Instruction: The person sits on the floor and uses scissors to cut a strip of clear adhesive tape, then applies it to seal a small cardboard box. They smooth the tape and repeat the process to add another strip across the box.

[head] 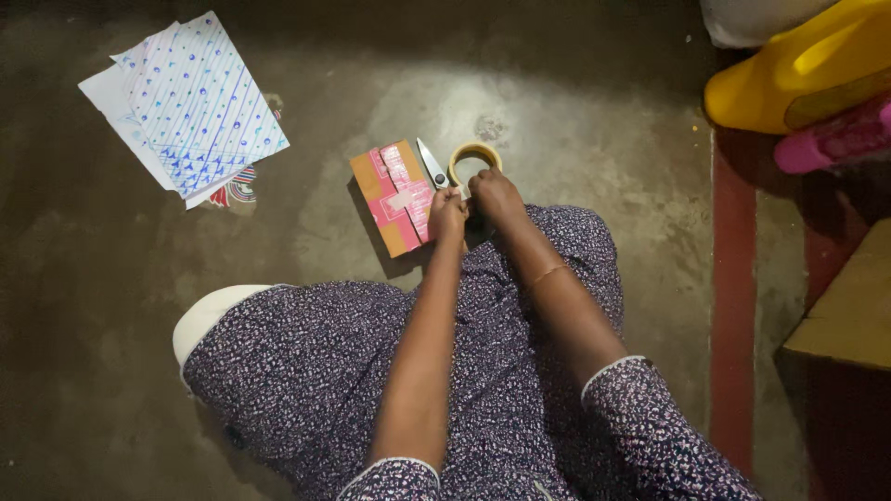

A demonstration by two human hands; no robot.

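A small brown cardboard box (388, 190) with pink tape strips crossed over it lies on the concrete floor just ahead of my knees. My left hand (447, 215) pinches something small at the box's right edge, probably the end of a tape strip. My right hand (495, 196) grips the near side of a roll of clear tape (474, 154), right beside the left hand. A pair of scissors (432, 165) lies between box and roll, its blade pointing away from me.
A stack of patterned paper sheets (190, 102) lies on the floor at far left. A yellow plastic container (798, 70) and a pink object (835, 139) sit at top right, beside a red floor stripe (733, 306). A cardboard box (849, 315) stands at right.
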